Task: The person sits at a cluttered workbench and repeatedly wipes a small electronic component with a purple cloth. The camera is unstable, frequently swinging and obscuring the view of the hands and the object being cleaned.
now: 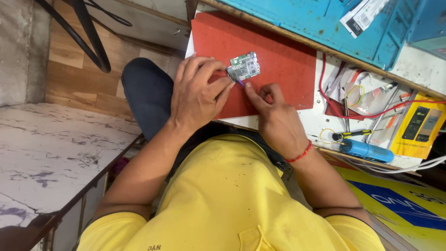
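Centrally: left hand (197, 95), fingers curled, pinching the near corner of a circuit board (244, 66) on a red mat (278, 56). Board just beyond both hands. Right hand (274, 116), loosely curled, forefinger on mat beside board.

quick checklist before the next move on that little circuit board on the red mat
1. Circuit board lies on the red mat: ok.
2. Left hand steadies the board's edge: ok.
3. Right hand rests on the mat, fingertip near the board: ok.
4. Thin purple-tipped tool between the hands, whose grip holds it: cannot tell.
5. Red wire clear of the board: ok.
6. Blue tool and screwdriver beside the right hand: ok.
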